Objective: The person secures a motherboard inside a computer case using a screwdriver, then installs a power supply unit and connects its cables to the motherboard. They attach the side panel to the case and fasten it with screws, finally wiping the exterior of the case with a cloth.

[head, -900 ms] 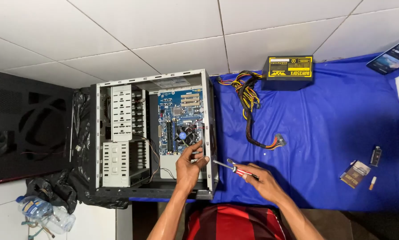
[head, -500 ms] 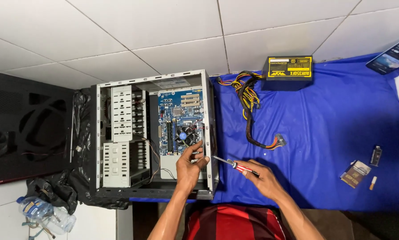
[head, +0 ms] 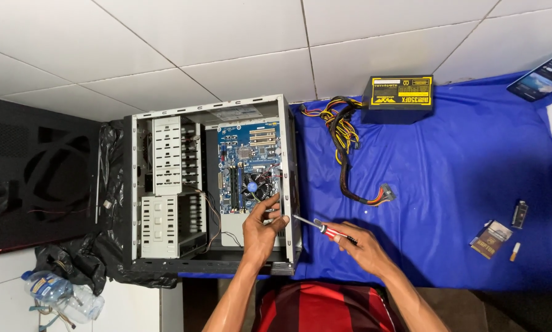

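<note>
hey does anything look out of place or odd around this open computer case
The power supply sits outside the computer case, on the blue cloth, its cable bundle sprawled loose beside it. The case lies on its side, open. The left hand reaches in by the motherboard; the right hand holds a screwdriver.

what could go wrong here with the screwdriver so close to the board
The screwdriver tip points at the case edge beside the motherboard; a slip might scratch the board or hit the fan. The left hand works among loose wires and could snag one. A dropped screw could vanish inside the case.
</note>
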